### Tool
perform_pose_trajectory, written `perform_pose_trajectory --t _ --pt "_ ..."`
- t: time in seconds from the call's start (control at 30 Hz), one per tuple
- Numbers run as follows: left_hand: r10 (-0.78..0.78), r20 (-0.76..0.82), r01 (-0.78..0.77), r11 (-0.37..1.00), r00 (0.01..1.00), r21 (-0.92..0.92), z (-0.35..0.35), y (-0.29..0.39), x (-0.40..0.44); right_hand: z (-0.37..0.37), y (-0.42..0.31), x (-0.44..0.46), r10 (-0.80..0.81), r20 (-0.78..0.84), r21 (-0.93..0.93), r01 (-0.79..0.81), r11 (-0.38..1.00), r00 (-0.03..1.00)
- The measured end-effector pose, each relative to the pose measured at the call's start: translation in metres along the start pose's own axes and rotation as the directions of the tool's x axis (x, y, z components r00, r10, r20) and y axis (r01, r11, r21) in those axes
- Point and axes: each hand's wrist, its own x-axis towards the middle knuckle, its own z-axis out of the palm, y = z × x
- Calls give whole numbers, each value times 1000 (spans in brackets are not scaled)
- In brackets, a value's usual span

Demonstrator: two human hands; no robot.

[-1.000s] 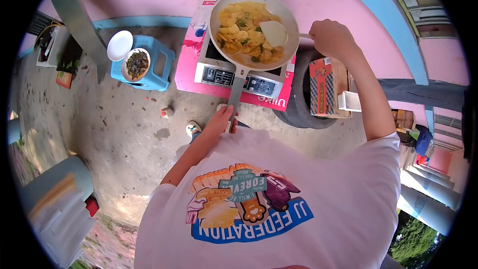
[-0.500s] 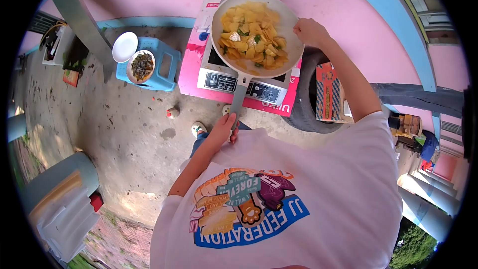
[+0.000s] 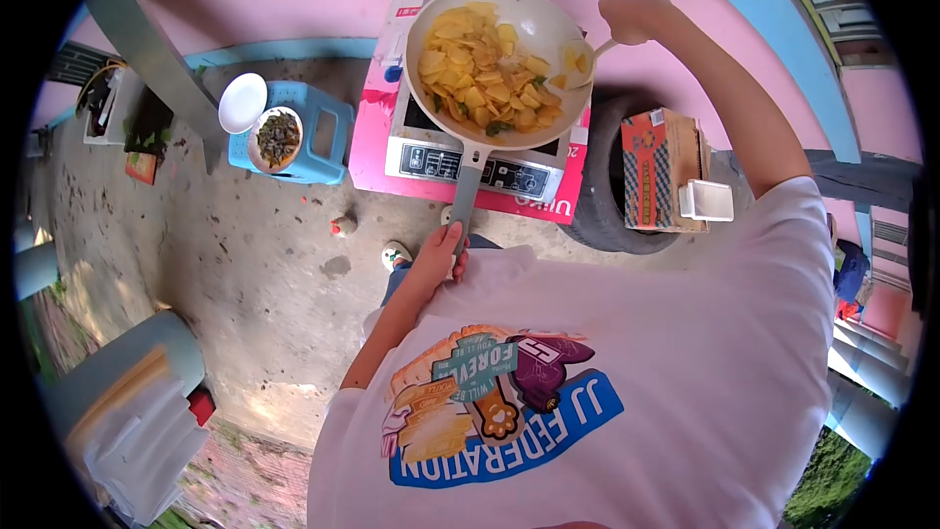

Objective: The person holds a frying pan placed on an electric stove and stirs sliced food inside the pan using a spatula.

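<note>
My left hand (image 3: 440, 257) is closed around the grey handle of a cream-coloured frying pan (image 3: 537, 12), which sits over an induction cooker (image 3: 416, 159). Thin yellow slices that look like potato (image 3: 470, 64), with a few green pieces, fill the left and lower part of the pan. Past the pan's right rim, my right hand (image 3: 633, 17) grips the end of a pale spatula (image 3: 604, 48). Its head is inside the pan at the right wall, among a few slices that partly hide it.
The cooker rests on a pink box (image 3: 372, 152). To the left, a blue stool (image 3: 328, 132) carries a bowl of dark food (image 3: 278, 139) and a white plate (image 3: 243, 103). At right, a cardboard box (image 3: 646, 176) and a white container (image 3: 707, 201) are by a tyre (image 3: 602, 206).
My right hand has moved right and up, away from the pan's rim, and the spatula handle now shows. The slices have shifted left, baring the pan's upper right. My left hand keeps its hold.
</note>
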Motion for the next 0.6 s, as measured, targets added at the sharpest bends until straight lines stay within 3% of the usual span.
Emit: perform_pose_trajectory --t 0.03,0.1,0.13,0.2,0.23,0.3,0.33,0.4,0.43,0.5,0.6 --pt "2 -3 -1 1000 1000 3 0 1 -1 10 0 13 0 -4 3 0 1000 1000" --pt "18 16 -18 1000 1000 6 1 4 -3 35 -3 36 -32 170 244 -11 970 985" --pt "24 11 -24 1000 1000 -2 1 5 -2 49 -4 40 -94 141 336 41 941 986" --pt "22 29 -22 1000 999 -2 1 2 -1 74 -8 37 -89 13 692 56 720 996" --pt "27 26 -27 1000 999 -6 0 2 -1 84 -16 39 -92 9 689 61 723 996" --pt "22 35 -21 1000 999 -19 0 1 -1 93 -36 34 -59 -277 571 214 793 959" --pt "20 35 -19 1000 999 -18 0 1 -1 93 -43 25 -59 -276 573 214 791 959" --pt "13 27 -13 1000 1000 -4 1 2 -2 79 -61 -8 -1 -428 447 213 869 904" --pt "11 33 -10 1000 999 -3 2 2 -2 73 -69 -25 2 -424 448 208 870 906" --pt "8 20 -7 1000 1000 -15 1 1 -2 59 -79 -58 -110 -349 120 160 980 931" --pt "5 18 -5 1000 1000 -5 0 -1 -1 29 -71 -89 -170 -376 -8 180 984 911"
